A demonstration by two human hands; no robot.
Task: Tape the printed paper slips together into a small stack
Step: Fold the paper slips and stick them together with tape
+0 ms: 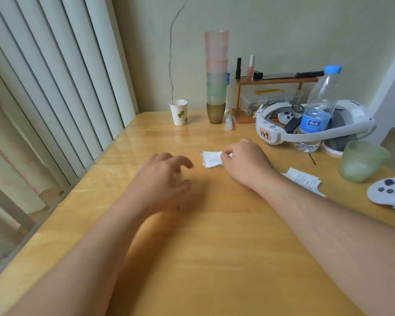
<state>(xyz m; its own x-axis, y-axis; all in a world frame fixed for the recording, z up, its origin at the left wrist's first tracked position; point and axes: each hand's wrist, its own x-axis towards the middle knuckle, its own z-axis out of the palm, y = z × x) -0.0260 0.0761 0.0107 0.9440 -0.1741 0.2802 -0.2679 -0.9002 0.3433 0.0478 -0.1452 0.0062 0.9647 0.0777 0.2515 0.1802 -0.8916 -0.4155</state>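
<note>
On the counter [214, 224], the right hand [244, 161] pinches the paper slips [211, 159] in its grip; beside them, the left hand [167, 179] hovers with a loose, empty grip.

headset tag [265, 134]: reading "149", handwritten in black, right of centre
bottle label [315, 124]: showing white Chinese characters on blue, too blurred for reading
slips [211, 159]: carrying small printed lines, too small for reading
receipt [303, 180]: showing printed text at right, illegible
</note>
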